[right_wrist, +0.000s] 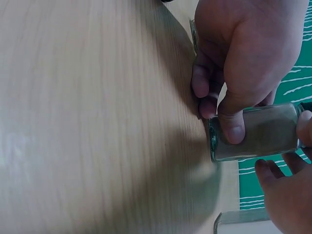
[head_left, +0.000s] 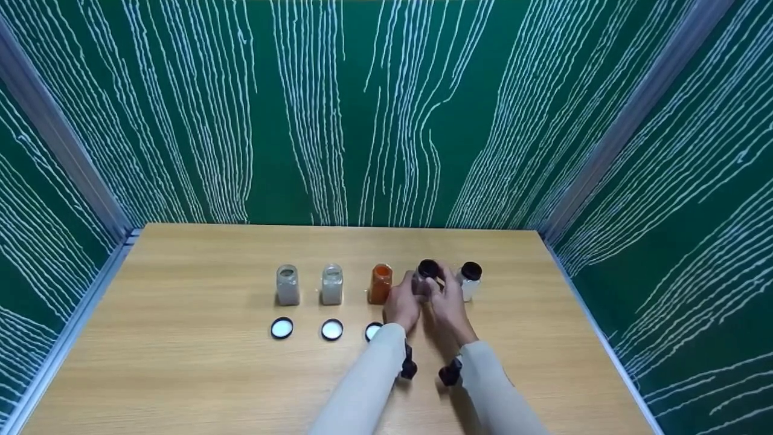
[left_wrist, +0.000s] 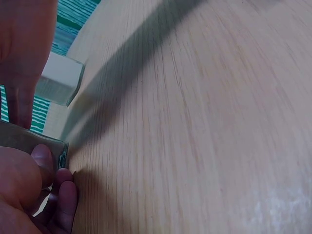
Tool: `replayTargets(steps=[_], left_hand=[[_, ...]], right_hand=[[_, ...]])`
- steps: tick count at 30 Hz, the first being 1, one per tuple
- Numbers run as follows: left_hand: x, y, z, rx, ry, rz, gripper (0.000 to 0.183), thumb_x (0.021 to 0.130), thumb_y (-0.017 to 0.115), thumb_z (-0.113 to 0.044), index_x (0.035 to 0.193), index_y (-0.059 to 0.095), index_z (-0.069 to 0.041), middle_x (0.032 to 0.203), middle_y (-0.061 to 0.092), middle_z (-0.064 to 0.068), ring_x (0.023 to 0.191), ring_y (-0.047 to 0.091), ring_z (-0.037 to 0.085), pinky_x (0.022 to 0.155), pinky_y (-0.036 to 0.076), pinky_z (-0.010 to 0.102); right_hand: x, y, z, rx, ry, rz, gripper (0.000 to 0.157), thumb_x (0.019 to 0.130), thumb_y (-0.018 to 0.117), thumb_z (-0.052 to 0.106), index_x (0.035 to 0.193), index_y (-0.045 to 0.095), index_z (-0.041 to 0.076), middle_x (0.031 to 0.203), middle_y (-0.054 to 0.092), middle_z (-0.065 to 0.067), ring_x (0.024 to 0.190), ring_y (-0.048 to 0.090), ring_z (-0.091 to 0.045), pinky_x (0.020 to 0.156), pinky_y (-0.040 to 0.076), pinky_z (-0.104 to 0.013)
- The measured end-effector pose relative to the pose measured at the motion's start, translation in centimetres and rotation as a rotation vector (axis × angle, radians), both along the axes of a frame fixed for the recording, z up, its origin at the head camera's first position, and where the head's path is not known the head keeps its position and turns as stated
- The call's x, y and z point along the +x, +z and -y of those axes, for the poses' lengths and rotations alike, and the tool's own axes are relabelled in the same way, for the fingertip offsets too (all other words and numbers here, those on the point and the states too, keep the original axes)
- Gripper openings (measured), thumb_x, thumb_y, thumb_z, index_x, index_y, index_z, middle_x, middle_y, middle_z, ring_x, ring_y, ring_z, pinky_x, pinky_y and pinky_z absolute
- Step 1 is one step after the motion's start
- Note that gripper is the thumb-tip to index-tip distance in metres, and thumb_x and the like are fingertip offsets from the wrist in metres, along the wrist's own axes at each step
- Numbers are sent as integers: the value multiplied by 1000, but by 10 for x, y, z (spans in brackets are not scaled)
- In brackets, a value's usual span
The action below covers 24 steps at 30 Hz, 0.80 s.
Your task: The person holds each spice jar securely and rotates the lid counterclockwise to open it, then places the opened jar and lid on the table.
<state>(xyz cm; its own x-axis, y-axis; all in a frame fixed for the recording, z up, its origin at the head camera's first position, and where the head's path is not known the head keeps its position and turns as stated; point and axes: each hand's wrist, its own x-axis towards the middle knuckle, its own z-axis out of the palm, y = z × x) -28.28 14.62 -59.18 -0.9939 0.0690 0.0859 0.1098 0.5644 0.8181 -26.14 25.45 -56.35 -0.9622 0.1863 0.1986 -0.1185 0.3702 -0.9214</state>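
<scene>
A square glass jar of grey-brown powder (right_wrist: pixel 265 134) stands upright on the table under a black lid (head_left: pixel 429 268). My left hand (head_left: pixel 402 303) grips this jar low down, its thumb (right_wrist: pixel 235 129) pressed flat on the glass. From the other side, my right hand (head_left: pixel 448 301) holds the lid, with its thumb near the jar's neck in the right wrist view. The lid is partly hidden by the fingers. Close to my right hand is another lidded jar of white contents (head_left: pixel 470 281). Left of my left hand sits an uncovered jar of orange-red powder (head_left: pixel 380 285).
Two more uncovered jars, one greyish (head_left: pixel 288 286) and one whitish (head_left: pixel 332 285), stand further left. Lids (head_left: pixel 282 328) lie with pale insides up before the uncovered jars; my left sleeve partly covers one. Green walls with white lines (head_left: pixel 356 115) enclose the wooden table (head_left: pixel 181 362).
</scene>
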Motion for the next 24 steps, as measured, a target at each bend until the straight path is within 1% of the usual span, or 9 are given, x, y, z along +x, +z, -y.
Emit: replayTargets(steps=[2,6,9,12,14,17,19,21,24], left_hand=[[0,0,0,4,0,1,41,89,76,-24,127,60,-27,105,75,12,99,70,33,81,54,51],[2,1,1,9,5,-6,37,91,74,-20,125,61,-26,104,75,12,98,71,34,81,54,52],[3,3,1,6,9,4,31,96,67,-18,125,61,-27,104,75,11,96,71,34,81,54,52],[4,4,1,6,16,17,28,101,59,-20,127,60,-29,102,74,10,93,70,33,81,54,52],[4,5,1,5,17,22,29,101,57,-20,129,60,-30,101,74,9,91,70,32,80,54,52],[3,4,1,1,17,24,32,99,60,-19,129,60,-31,101,74,10,92,70,33,80,54,52],[2,2,1,-6,14,21,34,97,62,-17,129,60,-30,103,74,10,93,70,33,80,54,52],[1,1,0,-10,15,15,35,96,64,-15,127,60,-30,103,74,11,94,71,34,80,54,53],[0,-1,0,-7,18,8,36,95,64,-12,126,60,-29,103,74,11,95,71,34,80,54,53]], right_hand=[[0,0,0,17,10,1,47,104,49,-2,150,44,4,154,46,-21,144,41,-39,114,37,-52],[1,-1,-1,39,34,-23,52,104,49,-3,155,37,1,156,42,-25,142,42,-42,114,38,-53],[2,0,0,16,32,-9,59,104,54,2,158,31,1,156,39,-27,141,44,-42,112,40,-51],[0,0,1,-27,12,8,64,102,61,7,158,31,4,155,40,-27,141,44,-40,111,42,-47],[-1,0,3,-54,-3,-5,66,99,66,7,156,33,3,153,41,-27,141,45,-41,111,42,-47],[-1,2,5,-87,-43,-32,65,95,71,6,149,38,-1,150,44,-27,139,47,-41,109,44,-47],[0,3,7,-87,-70,-45,61,93,73,5,144,41,-4,147,46,-26,137,48,-41,109,45,-47],[0,3,8,-75,-96,-50,56,93,74,5,139,44,-4,145,48,-26,137,48,-40,109,45,-46],[0,2,8,-41,-104,-46,49,95,71,5,137,45,-3,144,49,-24,139,47,-38,110,44,-46]])
